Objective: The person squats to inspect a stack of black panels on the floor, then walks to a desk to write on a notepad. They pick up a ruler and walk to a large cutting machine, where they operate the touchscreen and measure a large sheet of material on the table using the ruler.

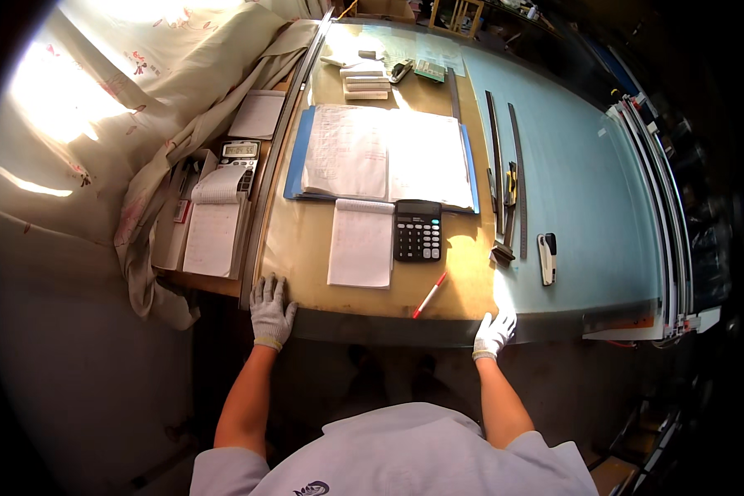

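My left hand (271, 312), in a pale knitted glove, rests with its fingers spread on the near left corner of the table (306, 289). My right hand (494, 332), gloved alike, lies flat on the front edge further right, in bright sunlight. Neither holds anything. Between them a red and white pen (429, 295) lies slantwise near the edge. Beyond it are a black desk calculator (418, 231) and a notepad (361, 245) with a faintly written page. Behind these, an open blue folder (298, 157) bears stacked paper sheets (347, 153).
Right of the folder lie dark metal rulers (517, 165), a yellow cutter knife (511, 183) and a white and black stapler (547, 259). Paper pads (365, 85) sit at the back. On the left, a box (174, 231) holds a notepad beside a silver calculator (240, 155), below a curtain (99, 124).
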`<state>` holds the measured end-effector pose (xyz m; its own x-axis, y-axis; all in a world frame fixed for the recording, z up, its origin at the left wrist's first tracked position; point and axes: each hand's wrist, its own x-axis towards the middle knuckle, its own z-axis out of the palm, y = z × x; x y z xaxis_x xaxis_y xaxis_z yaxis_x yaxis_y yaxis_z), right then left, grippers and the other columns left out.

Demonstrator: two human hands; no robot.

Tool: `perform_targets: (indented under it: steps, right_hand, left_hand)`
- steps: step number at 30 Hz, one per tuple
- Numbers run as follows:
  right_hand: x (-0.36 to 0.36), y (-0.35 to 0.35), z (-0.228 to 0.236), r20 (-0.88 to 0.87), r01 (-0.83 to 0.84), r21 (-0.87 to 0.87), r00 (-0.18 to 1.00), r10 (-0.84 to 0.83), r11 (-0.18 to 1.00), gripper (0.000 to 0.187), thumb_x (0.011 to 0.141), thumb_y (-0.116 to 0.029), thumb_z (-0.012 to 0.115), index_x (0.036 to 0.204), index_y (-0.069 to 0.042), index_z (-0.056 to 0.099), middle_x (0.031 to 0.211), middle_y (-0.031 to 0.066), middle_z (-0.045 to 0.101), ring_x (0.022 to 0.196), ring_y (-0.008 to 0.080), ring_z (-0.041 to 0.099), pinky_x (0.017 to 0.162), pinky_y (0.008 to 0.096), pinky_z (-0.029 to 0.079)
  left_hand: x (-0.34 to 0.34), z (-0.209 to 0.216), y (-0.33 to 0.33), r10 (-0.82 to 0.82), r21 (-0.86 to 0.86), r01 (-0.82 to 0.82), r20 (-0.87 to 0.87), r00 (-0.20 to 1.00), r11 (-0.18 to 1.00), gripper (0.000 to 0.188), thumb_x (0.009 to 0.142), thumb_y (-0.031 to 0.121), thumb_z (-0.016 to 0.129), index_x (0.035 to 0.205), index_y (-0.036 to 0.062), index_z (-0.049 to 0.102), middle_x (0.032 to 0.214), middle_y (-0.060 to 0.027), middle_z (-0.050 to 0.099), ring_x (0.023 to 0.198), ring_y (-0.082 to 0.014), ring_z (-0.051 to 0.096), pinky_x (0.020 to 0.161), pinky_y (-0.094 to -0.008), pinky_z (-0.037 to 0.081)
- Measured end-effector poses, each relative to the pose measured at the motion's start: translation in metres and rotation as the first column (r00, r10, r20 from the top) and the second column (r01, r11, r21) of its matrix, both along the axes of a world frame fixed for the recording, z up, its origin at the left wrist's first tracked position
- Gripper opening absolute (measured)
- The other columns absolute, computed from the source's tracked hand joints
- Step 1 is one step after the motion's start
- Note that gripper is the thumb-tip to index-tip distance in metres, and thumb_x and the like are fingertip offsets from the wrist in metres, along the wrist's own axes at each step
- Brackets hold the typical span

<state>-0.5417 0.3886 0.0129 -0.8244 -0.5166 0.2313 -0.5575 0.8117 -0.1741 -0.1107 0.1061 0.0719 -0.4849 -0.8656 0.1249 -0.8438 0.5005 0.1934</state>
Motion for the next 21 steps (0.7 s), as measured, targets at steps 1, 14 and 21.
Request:
perform_targets:
  steps: [1,14,21]
  right_hand:
    - [0.002,-0.005,-0.005,-0.032,0.038,-0.028,0.999,-0.039,0.999,0.050,0.089,-0.025,0.061,0.133,-0.004,0.047,0.138,0.0186,0.045,0.133,0.0375,0.038,0.108,0.0522,0.032]
    - [0.014,-0.025,0.004,-0.026,0.165,-0.015,0.986,-0.166,0.986,0.046,0.092,-0.024,0.057,0.132,-0.004,0.048,0.136,0.0198,0.046,0.131,0.0374,0.040,0.108,0.0521,0.032]
    - [0.013,-0.027,0.008,-0.038,0.151,0.010,0.988,-0.151,0.988,0.044,0.092,-0.023,0.057,0.129,0.000,0.049,0.134,0.0220,0.046,0.129,0.0387,0.041,0.108,0.0514,0.033]
  left_hand:
    - [0.000,0.001,-0.003,-0.010,0.011,0.010,-0.013,1.000,1.000,0.062,0.087,0.033,0.063,0.142,0.0081,0.046,0.149,-0.0162,0.041,0.139,-0.0387,0.033,0.115,-0.0511,0.024]
    - [0.001,-0.001,-0.009,0.012,0.033,-0.010,-0.079,0.997,0.999,0.060,0.083,0.030,0.068,0.136,0.0076,0.053,0.146,-0.0156,0.046,0.137,-0.0380,0.037,0.114,-0.0512,0.027]
    - [-0.001,0.002,-0.008,0.026,0.046,-0.022,-0.085,0.996,0.999,0.060,0.083,0.030,0.068,0.137,0.0078,0.053,0.146,-0.0149,0.046,0.137,-0.0377,0.037,0.113,-0.0518,0.027]
